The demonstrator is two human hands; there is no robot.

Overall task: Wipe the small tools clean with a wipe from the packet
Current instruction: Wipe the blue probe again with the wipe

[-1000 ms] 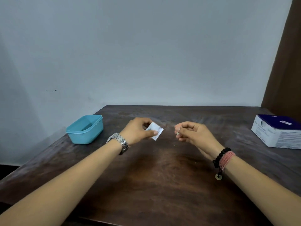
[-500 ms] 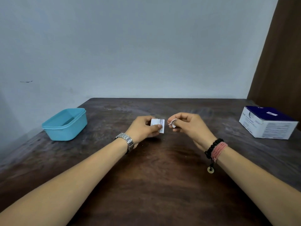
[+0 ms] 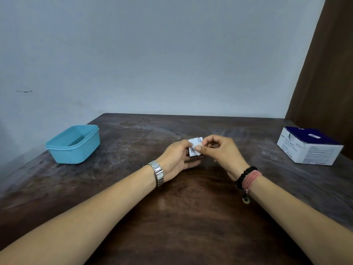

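Note:
A small white wipe packet (image 3: 194, 148) with dark print is held just above the middle of the dark wooden table (image 3: 172, 217). My left hand (image 3: 176, 158) pinches its left side. My right hand (image 3: 222, 152) pinches its right edge between thumb and fingers, the other fingers curled. The two hands touch at the packet. No small tools show anywhere in the head view.
A light blue plastic tub (image 3: 73, 144) stands open at the table's left side. A white and dark blue carton (image 3: 308, 147) sits at the right edge. A grey wall runs behind the table and a brown panel (image 3: 328, 73) rises at the right.
My right hand, apart from the packet a second ago, has come left and taken hold of its right edge. Both hands have shifted slightly right.

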